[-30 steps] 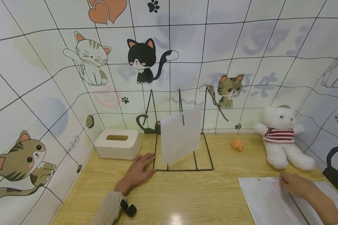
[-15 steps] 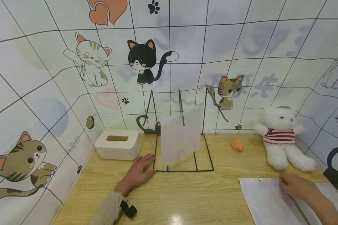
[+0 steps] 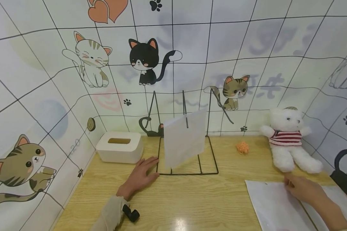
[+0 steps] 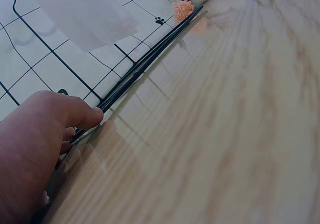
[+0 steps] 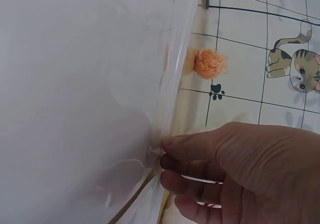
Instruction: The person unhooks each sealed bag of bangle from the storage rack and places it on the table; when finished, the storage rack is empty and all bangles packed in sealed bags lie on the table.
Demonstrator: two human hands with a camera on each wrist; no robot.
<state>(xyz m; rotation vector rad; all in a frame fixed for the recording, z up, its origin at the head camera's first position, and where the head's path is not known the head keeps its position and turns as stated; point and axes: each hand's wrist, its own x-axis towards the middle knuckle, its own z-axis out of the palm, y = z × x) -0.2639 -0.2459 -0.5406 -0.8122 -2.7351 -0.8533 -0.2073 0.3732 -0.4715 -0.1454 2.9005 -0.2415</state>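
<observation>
My left hand (image 3: 141, 178) lies on the table with fingers extended at the left front corner of a black wire rack (image 3: 188, 174). In the left wrist view its thumb (image 4: 90, 118) touches the rack's base wire. A white sheet (image 3: 185, 141) hangs from the rack's middle arm, slightly turned. At the right, my right hand (image 3: 302, 189) pinches the far edge of a shiny white plastic sleeve (image 3: 269, 200) between thumb and fingers. The right wrist view shows the thumb (image 5: 185, 144) on the sleeve's edge, with the other fingers curled below it.
A white tissue box (image 3: 120, 150) stands left of the rack. Right of it lies an orange yarn ball (image 3: 243, 147). A white teddy bear (image 3: 286, 123) in a striped shirt sits at the back right. The wall behind (image 3: 196, 41) carries cat drawings.
</observation>
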